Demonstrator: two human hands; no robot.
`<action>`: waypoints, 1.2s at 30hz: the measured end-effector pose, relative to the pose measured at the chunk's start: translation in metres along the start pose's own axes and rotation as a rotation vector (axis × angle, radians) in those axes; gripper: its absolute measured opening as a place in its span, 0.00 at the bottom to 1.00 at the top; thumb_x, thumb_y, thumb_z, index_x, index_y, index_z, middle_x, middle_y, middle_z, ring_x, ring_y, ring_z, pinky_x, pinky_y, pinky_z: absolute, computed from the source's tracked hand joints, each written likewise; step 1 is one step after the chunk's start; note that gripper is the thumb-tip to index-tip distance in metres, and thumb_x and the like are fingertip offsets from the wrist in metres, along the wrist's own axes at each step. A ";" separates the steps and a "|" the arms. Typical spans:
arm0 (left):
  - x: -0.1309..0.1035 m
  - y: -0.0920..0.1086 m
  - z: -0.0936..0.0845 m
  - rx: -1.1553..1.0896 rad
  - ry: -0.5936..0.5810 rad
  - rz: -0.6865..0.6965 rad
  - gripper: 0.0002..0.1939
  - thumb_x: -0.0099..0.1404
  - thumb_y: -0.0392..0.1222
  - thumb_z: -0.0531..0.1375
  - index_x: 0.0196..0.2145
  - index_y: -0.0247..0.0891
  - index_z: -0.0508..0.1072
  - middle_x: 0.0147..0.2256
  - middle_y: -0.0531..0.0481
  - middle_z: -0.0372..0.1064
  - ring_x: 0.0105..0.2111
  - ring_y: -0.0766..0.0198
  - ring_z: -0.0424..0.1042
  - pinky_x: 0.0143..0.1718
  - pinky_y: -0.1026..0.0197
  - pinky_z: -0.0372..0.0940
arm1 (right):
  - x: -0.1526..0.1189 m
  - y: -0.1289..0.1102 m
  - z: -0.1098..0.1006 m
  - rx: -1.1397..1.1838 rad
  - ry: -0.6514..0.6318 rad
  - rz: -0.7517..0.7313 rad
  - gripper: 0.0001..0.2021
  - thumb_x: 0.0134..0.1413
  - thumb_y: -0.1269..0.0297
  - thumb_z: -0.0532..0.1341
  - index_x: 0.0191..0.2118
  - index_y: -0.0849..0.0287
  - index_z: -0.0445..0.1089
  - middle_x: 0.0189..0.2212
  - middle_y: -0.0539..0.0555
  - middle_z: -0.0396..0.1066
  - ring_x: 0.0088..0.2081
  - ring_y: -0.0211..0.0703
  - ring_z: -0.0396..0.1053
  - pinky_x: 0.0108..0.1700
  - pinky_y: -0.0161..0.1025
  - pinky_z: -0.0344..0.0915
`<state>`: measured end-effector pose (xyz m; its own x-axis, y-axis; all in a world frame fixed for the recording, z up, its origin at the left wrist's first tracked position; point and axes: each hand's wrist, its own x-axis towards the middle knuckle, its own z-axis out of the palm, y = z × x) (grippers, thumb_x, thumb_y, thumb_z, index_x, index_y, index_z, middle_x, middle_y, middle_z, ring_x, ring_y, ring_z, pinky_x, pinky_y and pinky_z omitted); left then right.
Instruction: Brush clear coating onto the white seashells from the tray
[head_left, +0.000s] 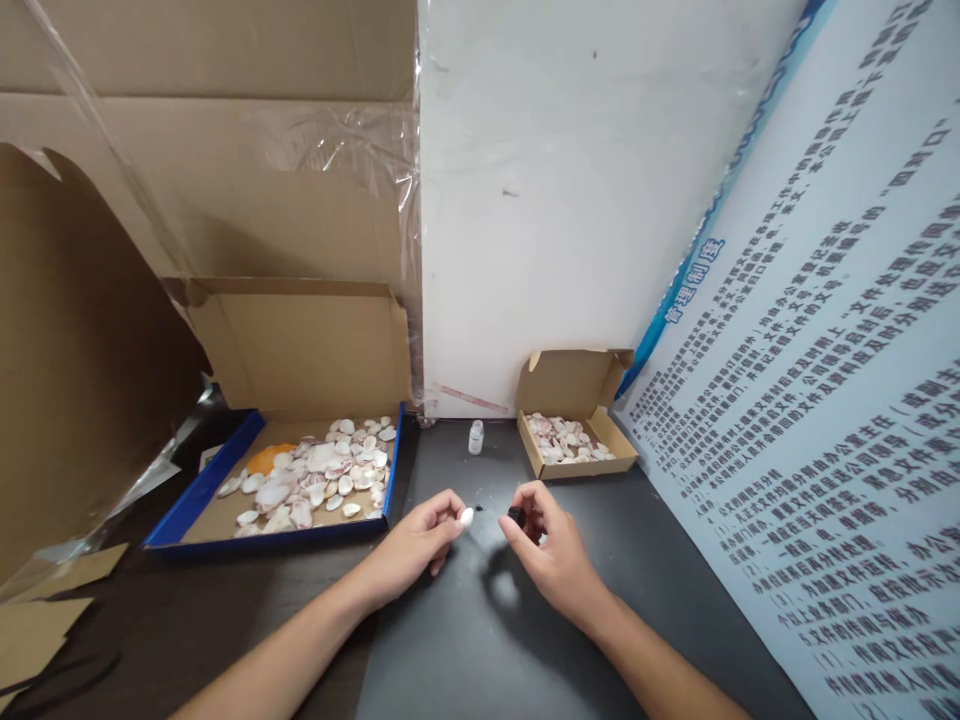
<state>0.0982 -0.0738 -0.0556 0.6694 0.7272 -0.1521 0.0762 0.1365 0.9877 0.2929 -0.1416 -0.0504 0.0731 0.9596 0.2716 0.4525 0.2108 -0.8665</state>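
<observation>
Over the dark tabletop, my left hand [421, 540] pinches a small white seashell [467, 517] between thumb and fingertips. To its right, my right hand [551, 540] grips a small black piece [517, 516] that looks like a bottle cap; its lower part is hidden by the fingers. The two hands are apart, with a small dark speck [479, 508] on the surface between them. Beyond the hands a small clear bottle [476, 438] with a whitish label stands upright.
At the left, an open blue-edged cardboard box [247, 430] holds many loose shells [322, 470] and something orange [268, 459]. A smaller open cardboard box [581, 468] with shells stands at the back right. A white panel [570, 200] and a printed board [840, 400] enclose the table [450, 650].
</observation>
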 end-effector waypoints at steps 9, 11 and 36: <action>0.002 -0.003 -0.001 -0.001 -0.005 0.007 0.14 0.63 0.53 0.57 0.34 0.39 0.62 0.23 0.60 0.49 0.19 0.73 0.49 0.21 0.69 0.53 | -0.001 -0.001 0.000 0.030 -0.015 0.011 0.08 0.60 0.60 0.58 0.36 0.56 0.58 0.22 0.44 0.56 0.24 0.36 0.57 0.27 0.33 0.55; 0.002 -0.003 -0.001 -0.003 -0.007 0.012 0.14 0.63 0.53 0.57 0.34 0.39 0.62 0.23 0.61 0.49 0.19 0.73 0.49 0.21 0.69 0.53 | -0.001 0.000 0.000 0.068 -0.032 0.004 0.07 0.60 0.59 0.56 0.37 0.56 0.58 0.23 0.44 0.56 0.24 0.35 0.57 0.28 0.33 0.55; 0.003 -0.006 -0.002 0.005 -0.018 0.027 0.12 0.65 0.51 0.56 0.34 0.39 0.62 0.23 0.61 0.49 0.19 0.73 0.49 0.20 0.69 0.53 | 0.000 0.001 0.000 0.043 -0.037 0.009 0.08 0.59 0.60 0.58 0.36 0.56 0.57 0.22 0.43 0.55 0.24 0.35 0.56 0.28 0.33 0.54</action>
<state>0.0976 -0.0711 -0.0619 0.6844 0.7185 -0.1244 0.0615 0.1131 0.9917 0.2935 -0.1419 -0.0509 0.0443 0.9676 0.2488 0.4128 0.2090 -0.8865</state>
